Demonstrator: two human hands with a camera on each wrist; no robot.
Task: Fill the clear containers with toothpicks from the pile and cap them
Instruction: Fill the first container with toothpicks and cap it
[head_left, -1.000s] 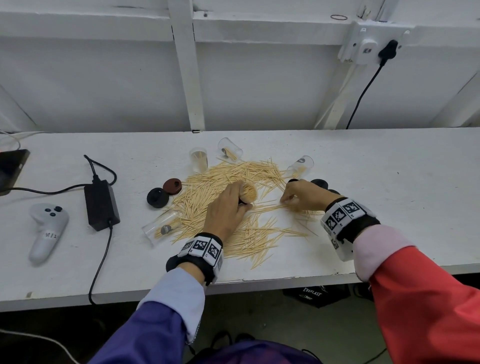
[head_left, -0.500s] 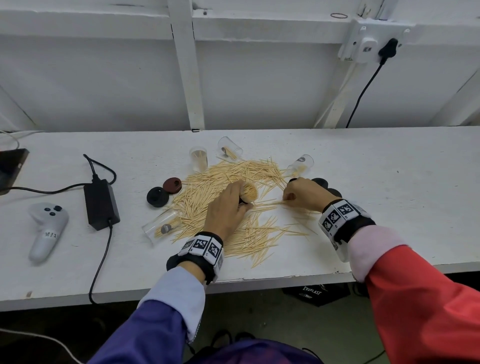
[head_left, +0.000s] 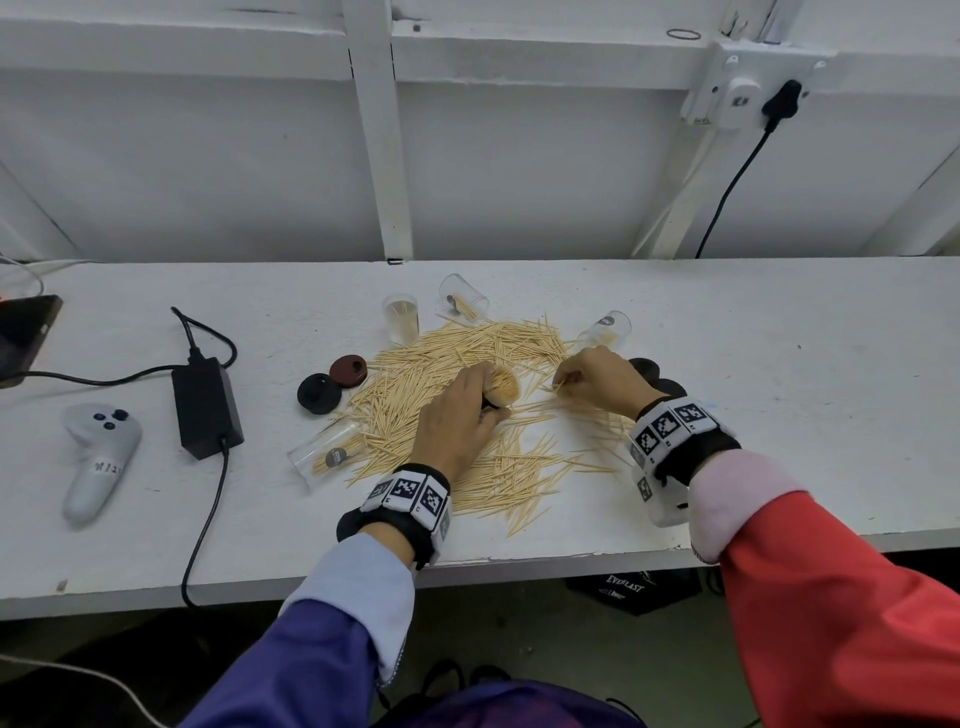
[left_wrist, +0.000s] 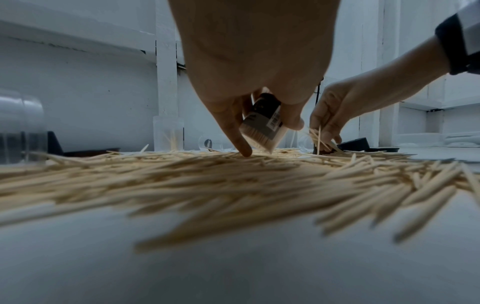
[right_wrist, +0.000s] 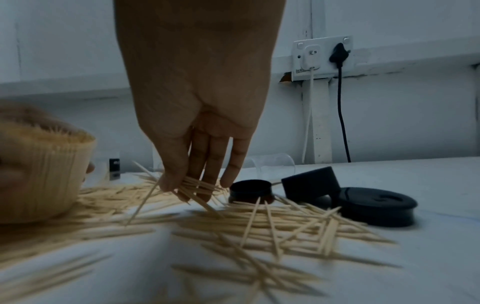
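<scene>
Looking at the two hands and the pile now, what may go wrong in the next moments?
1. The container the left hand holds looks packed full and tilted; its toothpicks may slide out.
2. The right hand pinches a loose bunch of toothpicks at mixed angles; some may drop or jam at the full mouth.

Looks like a data-recording workspace, not a home: plain white bench (head_left: 779, 364) vs painted panel wall, surface-mounted socket (head_left: 737, 93) at 1 o'clock, VR controller (head_left: 98, 457) and power adapter (head_left: 207, 408) at 9.
</scene>
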